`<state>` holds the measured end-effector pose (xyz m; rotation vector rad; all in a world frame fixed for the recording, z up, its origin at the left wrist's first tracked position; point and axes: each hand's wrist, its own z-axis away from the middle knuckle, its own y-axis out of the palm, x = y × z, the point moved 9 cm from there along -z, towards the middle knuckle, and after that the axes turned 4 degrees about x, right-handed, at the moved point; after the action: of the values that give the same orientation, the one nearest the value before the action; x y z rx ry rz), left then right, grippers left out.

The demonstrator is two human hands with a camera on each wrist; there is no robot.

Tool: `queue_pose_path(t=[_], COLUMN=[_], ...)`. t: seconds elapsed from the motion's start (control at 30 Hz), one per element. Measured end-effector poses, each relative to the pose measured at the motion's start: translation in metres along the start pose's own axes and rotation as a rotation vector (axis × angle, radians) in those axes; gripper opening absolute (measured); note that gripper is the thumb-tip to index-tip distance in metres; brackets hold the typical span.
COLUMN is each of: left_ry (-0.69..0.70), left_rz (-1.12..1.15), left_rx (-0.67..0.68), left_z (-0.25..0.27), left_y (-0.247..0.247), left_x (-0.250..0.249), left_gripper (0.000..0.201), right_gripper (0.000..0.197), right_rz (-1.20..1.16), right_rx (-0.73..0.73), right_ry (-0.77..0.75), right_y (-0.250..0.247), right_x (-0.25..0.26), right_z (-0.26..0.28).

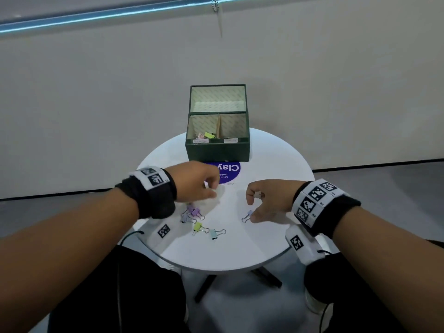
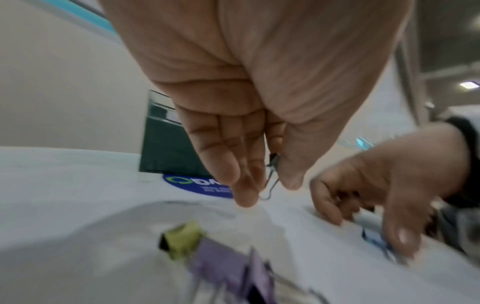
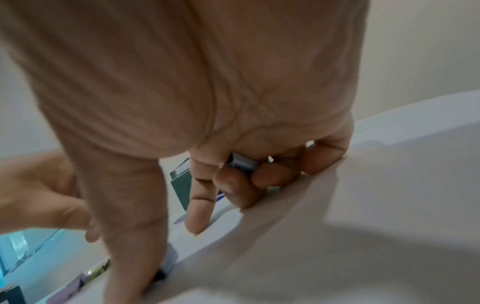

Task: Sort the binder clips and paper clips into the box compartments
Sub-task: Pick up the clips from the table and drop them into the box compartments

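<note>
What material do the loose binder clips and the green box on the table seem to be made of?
Binder clips: painted pastel bodies with thin shiny wire handles, so likely metal. Green box: matte dark outside, pale patterned paper lining and thin flat dividers, so probably covered cardboard, though wood cannot be ruled out.

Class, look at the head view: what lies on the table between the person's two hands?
Nothing: in the head view the white table between the left hand and the right hand is bare. The loose binder clips lie nearer the person.

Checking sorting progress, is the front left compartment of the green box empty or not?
Not empty. The dark green box's front left compartment holds a yellow-green binder clip and a pinkish clip.
</note>
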<state>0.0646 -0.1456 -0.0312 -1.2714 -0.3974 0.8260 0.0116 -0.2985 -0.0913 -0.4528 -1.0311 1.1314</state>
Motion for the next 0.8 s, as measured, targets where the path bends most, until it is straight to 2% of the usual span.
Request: queue_pose_path(t=[0.07, 0.13, 0.2, 0.27, 0.37, 0.5, 0.67, 0.8], left_ry=[-0.063, -0.129, -0.183, -0.191, -0.151, -0.083, 0.017, 0.098], left_rz=[0.137, 0.194, 0.162, 0.093, -0.028, -0.119, -0.265, -0.345], left_rx=[-0.052, -0.05, -0.005, 0.061, 0.11, 0.129, 0.139, 0.093], left_z=[0.01, 0.019, 0.027, 0.034, 0.044, 0.053, 0.056, 0.058], left_y=[-0.011, -0.015, -0.013, -0.006, 0.004, 0.02, 0.033, 0.034], left_x=[0.02, 0.037, 0.049, 0.053, 0.05, 0.041, 0.027, 0.021], left_gripper=[0.012, 0.022, 0.029, 0.028, 0.011, 0.024, 0.018, 0.021], right_gripper=[0.024, 0.018, 0.015, 0.012, 0.013, 0.013, 0.015, 0.015], right_rz=[0.004, 0.002, 0.021, 0.023, -0.028, -0.097, -0.19, -0.275], right_rx=[-0.012, -0.018, -0.038, -0.037, -0.02, -0.017, -0.006, 0.015], right_ry=[-0.032, -0.066, -0.071, -0.069, -0.074, -0.081, -0.071, -0.052], right_y=[-0.002, -0.003, -0.005, -0.005, -0.003, -0.004, -0.004, -0.005], right_x=[0.005, 0.007, 0.006, 0.005, 0.002, -0.001, -0.003, -0.006], right_z=[0.002, 0.003, 0.004, 0.003, 0.001, 0.002, 0.002, -0.002])
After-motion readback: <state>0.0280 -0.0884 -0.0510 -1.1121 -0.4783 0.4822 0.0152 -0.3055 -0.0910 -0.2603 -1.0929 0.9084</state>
